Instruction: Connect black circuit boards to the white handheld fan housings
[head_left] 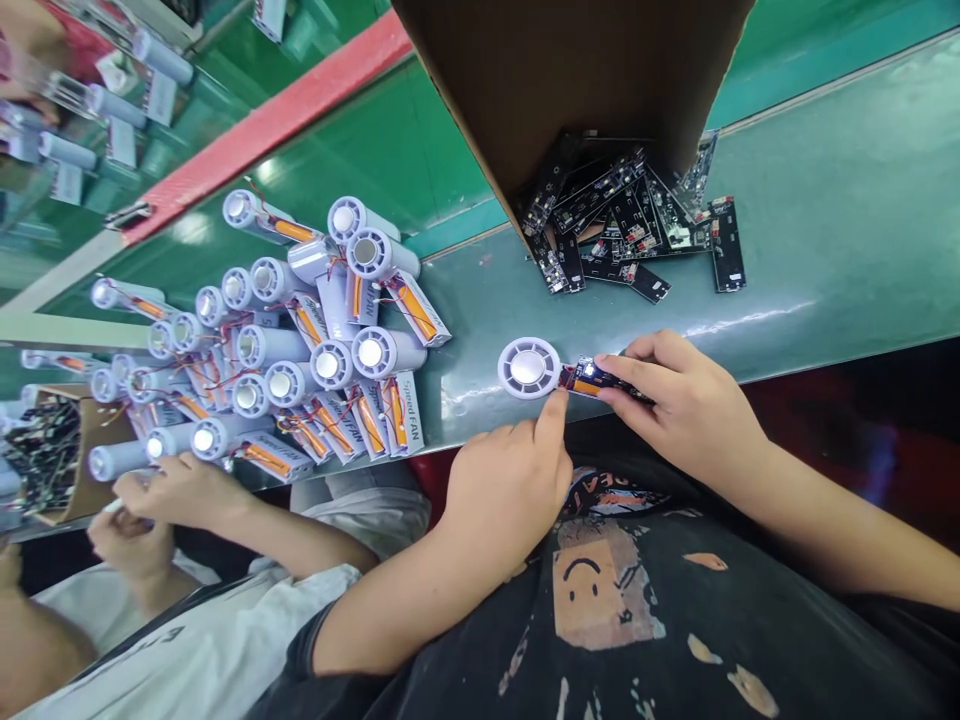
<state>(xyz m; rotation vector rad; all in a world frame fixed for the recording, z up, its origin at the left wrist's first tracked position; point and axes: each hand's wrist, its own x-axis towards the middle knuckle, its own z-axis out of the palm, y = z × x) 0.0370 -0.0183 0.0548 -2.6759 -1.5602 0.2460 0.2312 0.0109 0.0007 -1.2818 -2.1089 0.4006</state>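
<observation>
- In the right hand [691, 398], pinched between thumb and fingertips: the outer end of a dark circuit board [584, 369].
- By the board's inner end, the left hand [514, 472]: index finger stretched toward the wires [567, 378], others curled; impossible to tell whether gripping anything.
- Just left of the right fingertips, the fan [529, 367], ring side up over the green bench [466, 300].
- Probably light, stiff and smooth, but fragile at the thin wires; best held by board edges or fan rim.
- Beyond, loose boards [619, 220] at a cardboard box [585, 65]; farther left, clustered fan units [394, 352].
</observation>
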